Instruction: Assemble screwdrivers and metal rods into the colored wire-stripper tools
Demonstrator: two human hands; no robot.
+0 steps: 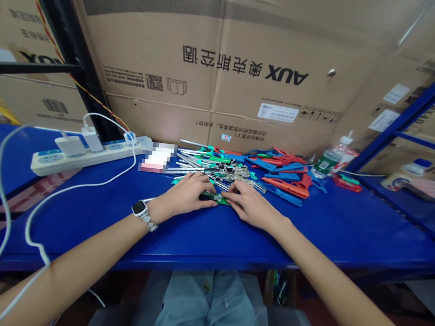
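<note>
Between my two hands a green lighter casing (219, 199) lies low over the blue table, with small metal parts showing on it. My left hand (188, 195) has its fingers closed on the casing's left end. My right hand (248, 202) pinches at its right side, fingertips close to the inner parts. Just behind the hands is a pile of metal-tubed lighter pieces (197, 163) with green ends. Red and orange casings (287, 186) and blue casings (284, 195) are heaped to the right of that pile.
A white power strip (94, 155) with plugs and cables lies at the left. A bottle with a green label (324, 164) stands at the back right, near a red item (347, 183). Cardboard (246, 72) backs the blue table (193, 243).
</note>
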